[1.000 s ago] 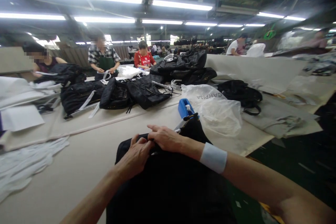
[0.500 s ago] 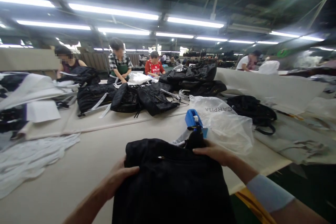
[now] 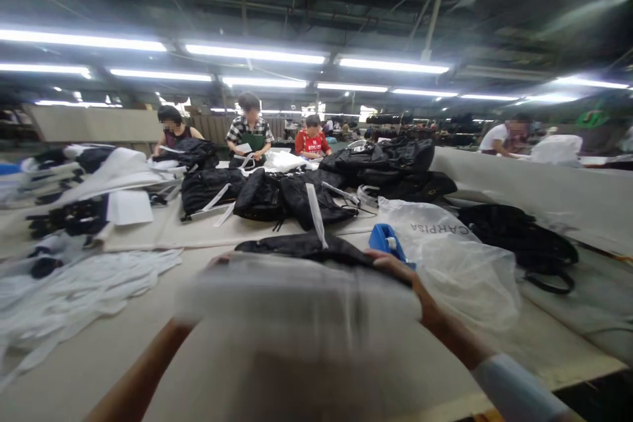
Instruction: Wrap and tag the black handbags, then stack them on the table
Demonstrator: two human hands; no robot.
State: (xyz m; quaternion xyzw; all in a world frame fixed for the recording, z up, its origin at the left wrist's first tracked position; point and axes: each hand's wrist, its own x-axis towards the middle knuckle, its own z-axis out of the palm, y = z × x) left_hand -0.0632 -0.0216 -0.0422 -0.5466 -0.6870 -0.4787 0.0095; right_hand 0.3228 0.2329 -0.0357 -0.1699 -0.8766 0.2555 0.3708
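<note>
- The black bag (image 3: 297,245) is up between the two hands, over the part of the tabletop (image 3: 79,376) by the near edge, and I cannot see if it rests there
- A big pale part (image 3: 306,293) shows on the near side of the bag, but it is so blurry that I cannot tell if it is cloth, paper or plastic
- A white strip (image 3: 316,214) sticks up from the top of the bag and leans a little to the left
- It looks to me like the step now is handling the bag with both hands, and any move of it calls for a good hold on both sides
- The right hand (image 3: 395,267) is bent around the top right of the bag and seems to grip it, with that arm reaching in from the near right corner and a light blue band (image 3: 517,386) on it
- The left hand (image 3: 217,261) is at the bag's left end, mostly hid by the blur, so I cannot tell how closed its fingers are
- The blue tape holder (image 3: 386,241) sits just past the right hand
- A clear plastic bag (image 3: 475,277) with letters lies to its right, nearer the right edge, with another dark bag (image 3: 519,234) behind it
- White cloth (image 3: 109,303) lies toward the left edge
- More black bags (image 3: 260,194) lie toward the far edge, with people (image 3: 250,135) busy behind them
</note>
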